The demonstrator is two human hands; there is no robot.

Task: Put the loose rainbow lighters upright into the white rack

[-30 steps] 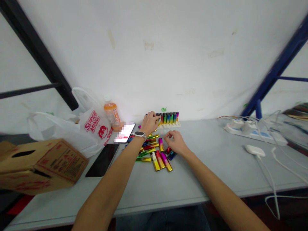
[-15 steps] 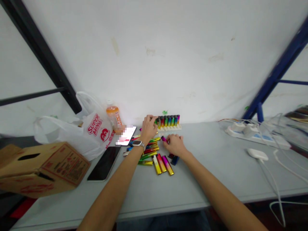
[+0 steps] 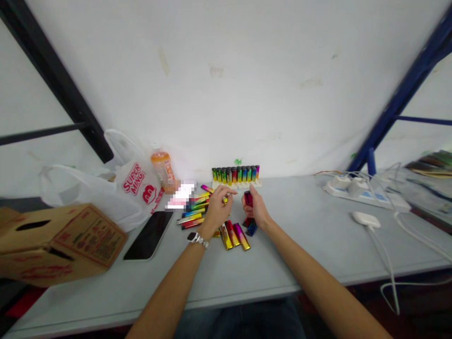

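While glossy, metallic-looking lighters (image 3: 212, 214) are lying scattered flat on the smooth grey table (image 3: 300, 245), the right hand (image 3: 256, 209) is pinching one red-and-magenta lighter (image 3: 248, 197) upright above them. Nearby, the left hand (image 3: 215, 213) is hovering, fingers loosely curled and gripping nothing. Behind, a pale slotted tray (image 3: 237, 183) is holding a row of upright lighters.

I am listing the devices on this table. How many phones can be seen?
2. A dark-screened phone lies flat beside the cardboard box. A lit phone lies near the orange bottle. More may be hidden under the plastic bag.
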